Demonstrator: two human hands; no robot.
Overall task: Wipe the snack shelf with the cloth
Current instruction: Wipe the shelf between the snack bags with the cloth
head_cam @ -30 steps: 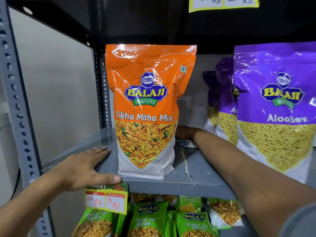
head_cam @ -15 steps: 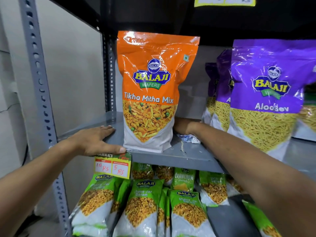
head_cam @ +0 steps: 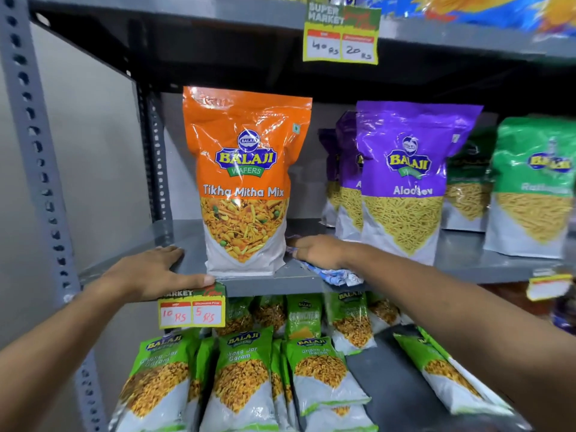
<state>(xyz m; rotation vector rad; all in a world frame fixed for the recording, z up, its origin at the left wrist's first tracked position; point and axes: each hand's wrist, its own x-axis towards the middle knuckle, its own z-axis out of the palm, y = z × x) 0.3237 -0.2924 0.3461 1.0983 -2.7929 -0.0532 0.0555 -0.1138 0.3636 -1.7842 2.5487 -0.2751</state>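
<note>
The right hand (head_cam: pixel 318 252) lies palm down on the cloth (head_cam: pixel 333 274), fingers fairly straight and pointing left toward the base of the orange pouch, pressing the fabric flat against the shelf rather than curling round it. Its forearm runs in from the lower right, rising diagonally across the front of the lower tier. The cloth is a crumpled white-and-blue patterned rag; part of it pokes out beyond the fingertips and a larger fold spills over the front lip of the snack shelf (head_cam: pixel 280 283) under the wrist.

The left hand (head_cam: pixel 152 272) rests on the shelf's left front corner, fingers extended flat on the grey surface and the thumb stretched along the front edge, its tip just above a yellow price tag (head_cam: pixel 192 313). It holds nothing. The left forearm comes up from the lower left.

Between the two hands the orange pouch (head_cam: pixel 246 182), marked Tikha Mitha Mix, stands upright near the front edge. To the right of the right hand stands a purple Aloo Sev pouch (head_cam: pixel 408 179), with more purple ones behind it, and further right a green pouch (head_cam: pixel 533 185), blurred. A perforated grey upright (head_cam: pixel 34 145) frames the left side. On the tier below lie small green Chana Jor Garam packets (head_cam: pixel 240 378). Another price tag (head_cam: pixel 341 42) hangs from the shelf above.
</note>
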